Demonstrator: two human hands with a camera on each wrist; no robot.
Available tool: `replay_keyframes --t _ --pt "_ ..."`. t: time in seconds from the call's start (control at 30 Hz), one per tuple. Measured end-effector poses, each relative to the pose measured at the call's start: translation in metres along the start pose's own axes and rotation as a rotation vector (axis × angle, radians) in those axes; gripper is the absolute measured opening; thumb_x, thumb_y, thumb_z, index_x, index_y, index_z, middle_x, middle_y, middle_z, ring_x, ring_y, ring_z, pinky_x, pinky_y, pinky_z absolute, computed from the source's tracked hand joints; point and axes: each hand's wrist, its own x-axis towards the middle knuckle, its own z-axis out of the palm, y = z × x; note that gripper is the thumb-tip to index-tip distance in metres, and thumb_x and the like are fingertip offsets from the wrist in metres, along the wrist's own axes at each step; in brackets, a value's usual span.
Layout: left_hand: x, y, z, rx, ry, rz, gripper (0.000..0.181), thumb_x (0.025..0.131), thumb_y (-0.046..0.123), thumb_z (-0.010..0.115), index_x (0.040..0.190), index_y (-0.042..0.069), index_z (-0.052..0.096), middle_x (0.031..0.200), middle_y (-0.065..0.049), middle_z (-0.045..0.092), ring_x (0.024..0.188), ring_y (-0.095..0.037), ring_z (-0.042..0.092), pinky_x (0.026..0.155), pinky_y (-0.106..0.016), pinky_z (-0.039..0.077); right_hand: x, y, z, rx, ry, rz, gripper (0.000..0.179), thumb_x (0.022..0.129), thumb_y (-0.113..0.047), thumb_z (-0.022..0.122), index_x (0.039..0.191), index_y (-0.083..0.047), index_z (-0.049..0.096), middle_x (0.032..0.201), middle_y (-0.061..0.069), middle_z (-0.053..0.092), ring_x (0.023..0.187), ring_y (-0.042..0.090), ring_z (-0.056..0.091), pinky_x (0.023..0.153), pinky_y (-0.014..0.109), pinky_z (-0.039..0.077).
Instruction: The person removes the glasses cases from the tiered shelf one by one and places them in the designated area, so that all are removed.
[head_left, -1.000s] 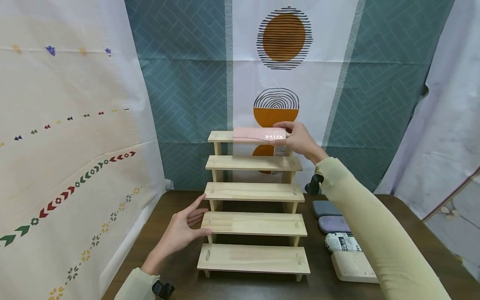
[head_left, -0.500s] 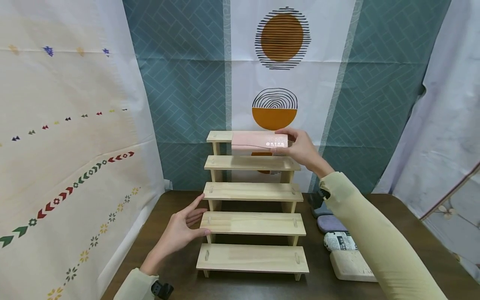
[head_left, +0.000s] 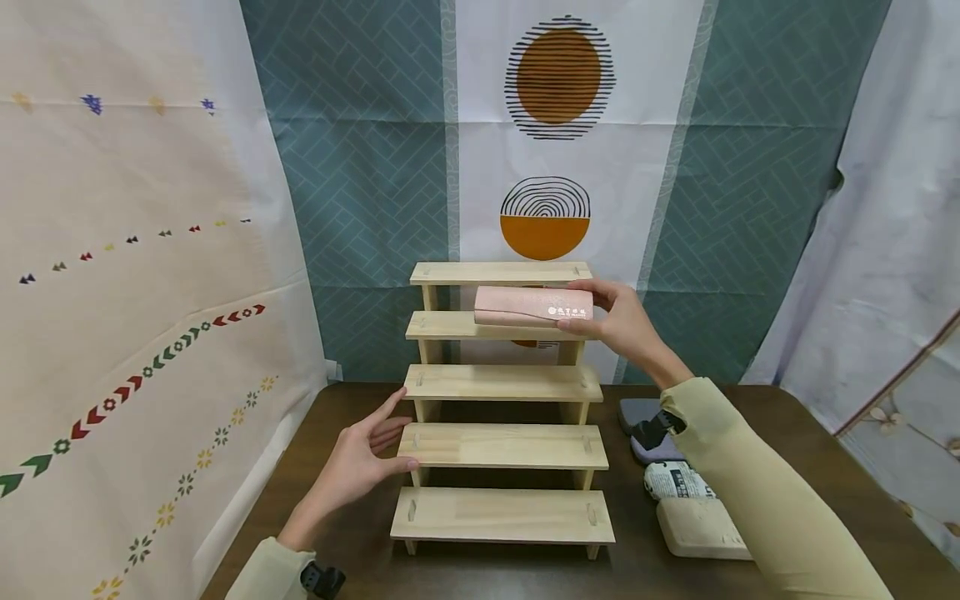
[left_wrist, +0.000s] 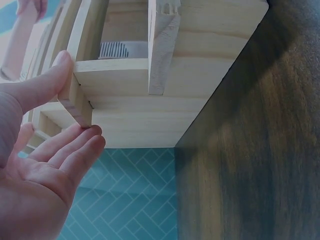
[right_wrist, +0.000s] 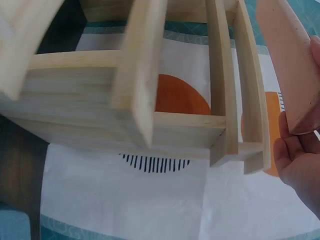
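A pale wooden stepped stand [head_left: 504, 447] with several tiers rises in the middle of the table. My left hand [head_left: 351, 467] holds its left side, thumb and fingers at the end of a lower board; in the left wrist view the board's end [left_wrist: 75, 102] lies between them. My right hand [head_left: 621, 321] pinches the right end of a pink glasses case [head_left: 517, 307] with light lettering, raised in front of the upper tiers. In the right wrist view, the case [right_wrist: 295, 65] is apart from the stand's boards.
On the table's right lie a grey-blue case [head_left: 636, 412], a purple case [head_left: 658, 450], a case with a printed newspaper look [head_left: 675, 481] and a cream case [head_left: 701, 527]. Patterned cloths [head_left: 352, 192] hang behind and at both sides of the dark table [head_left: 442, 577].
My right hand has brought the pink glasses case down and slightly right, from the top tier to in front of the second-highest one. The left hand stays on the stand.
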Motion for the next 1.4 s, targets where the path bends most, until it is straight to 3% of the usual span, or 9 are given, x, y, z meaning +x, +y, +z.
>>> replay_keyframes --t 0.17,0.43,0.6,0.87,1.17,1.4 --pt "-0.001 0.000 0.000 0.008 0.001 0.005 0.105 0.079 0.012 0.095 0.166 0.027 0.038 0.138 -0.019 0.066 0.129 -0.038 0.063 0.105 -0.049 0.052 -0.016 0.007 -0.005 0.009 -0.001 -0.022 0.056 0.089 -0.013 0.086 0.140 -0.003 0.065 0.137 0.015 0.063 0.125 0.028 0.057 0.098 0.033 0.049" --pt "-0.001 0.000 0.000 0.019 0.009 0.005 0.108 0.078 0.014 0.096 0.166 0.029 0.036 0.139 -0.019 0.066 0.129 -0.036 0.063 0.105 -0.044 0.054 -0.045 0.017 -0.016 0.020 -0.006 -0.036 0.056 0.090 -0.009 0.085 0.141 -0.001 0.064 0.132 0.015 0.064 0.117 0.024 0.056 0.084 0.022 0.054" --pt "-0.002 -0.001 0.000 0.017 0.003 0.005 0.109 0.077 0.015 0.096 0.167 0.030 0.035 0.139 -0.020 0.065 0.129 -0.036 0.063 0.104 -0.045 0.054 -0.066 0.024 -0.024 0.017 0.000 -0.022 0.056 0.089 -0.007 0.085 0.141 -0.001 0.063 0.134 0.016 0.063 0.117 0.019 0.057 0.084 0.020 0.055" --pt "-0.001 -0.001 0.000 0.008 0.002 0.009 0.109 0.077 0.016 0.096 0.166 0.030 0.036 0.139 -0.017 0.066 0.129 -0.037 0.063 0.104 -0.048 0.054 -0.099 0.037 -0.037 -0.003 0.001 0.005 0.057 0.089 -0.006 0.085 0.141 -0.001 0.063 0.135 0.016 0.063 0.119 0.011 0.060 0.086 0.021 0.057" --pt "0.000 -0.001 0.000 0.012 -0.005 0.011 0.107 0.079 0.016 0.095 0.167 0.026 0.035 0.140 -0.024 0.064 0.129 -0.039 0.062 0.104 -0.052 0.053 -0.136 0.052 -0.053 -0.001 0.003 0.051 0.057 0.090 -0.004 0.084 0.142 -0.001 0.062 0.127 0.009 0.064 0.102 0.017 0.063 0.074 0.027 0.060" --pt "-0.001 0.000 0.001 0.014 -0.005 0.004 0.107 0.079 0.017 0.095 0.167 0.028 0.035 0.140 -0.023 0.064 0.129 -0.038 0.062 0.105 -0.054 0.052 -0.160 0.065 -0.068 0.029 0.001 0.050 0.056 0.091 0.001 0.081 0.143 0.002 0.060 0.128 0.003 0.065 0.105 0.014 0.063 0.077 0.024 0.058"
